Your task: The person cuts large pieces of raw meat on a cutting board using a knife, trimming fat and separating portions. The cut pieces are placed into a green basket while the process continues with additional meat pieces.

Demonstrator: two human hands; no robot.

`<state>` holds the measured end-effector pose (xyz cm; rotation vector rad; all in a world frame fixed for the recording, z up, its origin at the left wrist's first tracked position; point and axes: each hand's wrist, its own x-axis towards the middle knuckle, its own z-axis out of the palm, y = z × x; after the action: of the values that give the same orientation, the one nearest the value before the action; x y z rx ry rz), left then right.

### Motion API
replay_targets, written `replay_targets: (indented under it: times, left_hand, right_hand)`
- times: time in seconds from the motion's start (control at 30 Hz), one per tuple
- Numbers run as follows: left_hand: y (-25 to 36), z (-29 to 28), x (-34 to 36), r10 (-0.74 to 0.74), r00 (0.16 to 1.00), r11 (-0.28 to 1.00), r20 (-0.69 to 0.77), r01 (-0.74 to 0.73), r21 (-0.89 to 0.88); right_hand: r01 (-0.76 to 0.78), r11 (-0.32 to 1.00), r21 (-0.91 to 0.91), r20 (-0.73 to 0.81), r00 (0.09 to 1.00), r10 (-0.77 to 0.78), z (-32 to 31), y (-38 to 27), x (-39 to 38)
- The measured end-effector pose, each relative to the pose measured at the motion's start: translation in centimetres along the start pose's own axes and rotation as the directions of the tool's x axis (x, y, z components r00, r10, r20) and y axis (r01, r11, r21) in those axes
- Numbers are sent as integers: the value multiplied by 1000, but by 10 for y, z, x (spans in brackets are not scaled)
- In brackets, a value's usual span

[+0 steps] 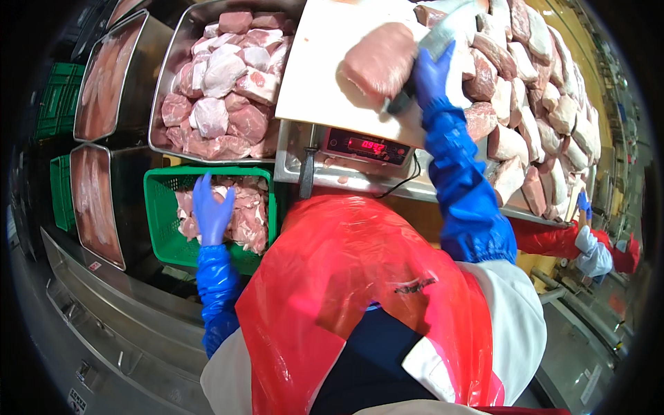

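Observation:
My left hand (213, 211), in a blue glove, is over a green crate (158, 238) of pale meat trimmings (242, 214). Its fingers are spread and nothing shows in them. At the white cutting board (315, 76), my gloved right hand (433, 77) is closed round the dark handle of a knife (437, 38). The broad greyish blade points away to the upper right, partly blurred, and the handle's end sticks out below the hand. Just left of this hand a large boneless piece of pork (379, 61) lies on the board.
Several pork pieces (508, 62) are heaped at the right. A metal tub (158, 97) of cut meat stands left of the board. Below the board are a scale display (366, 146) and a black-handled rod (307, 173). Metal bins (111, 207) line the far left; another person (595, 249) is at far right.

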<state>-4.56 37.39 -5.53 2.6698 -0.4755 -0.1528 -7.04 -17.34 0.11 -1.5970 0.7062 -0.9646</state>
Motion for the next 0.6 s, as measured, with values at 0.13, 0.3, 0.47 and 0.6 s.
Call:
replay_targets:
  times: [0.13,0.3,0.47,0.6]
  left_hand:
    - [170,-13,57,441,857,864,-267,-486,-134]
    - [295,-15,100,531,800,627,-281,-593,-505]
    - [489,77,102,824,476,559,308,-593,-579]
    - [614,248,85,485,562,682,670,-723,113]
  right_hand:
    - [-275,920,278,456,881,126,99,-52,-34]
    - [-214,977,24,263,944,200,-56,-86,-45]
    - [-480,875,-62,-261,854,450,-284,-8,-82]
    - [-563,821,97,-322,762,561,-330,25,-127]
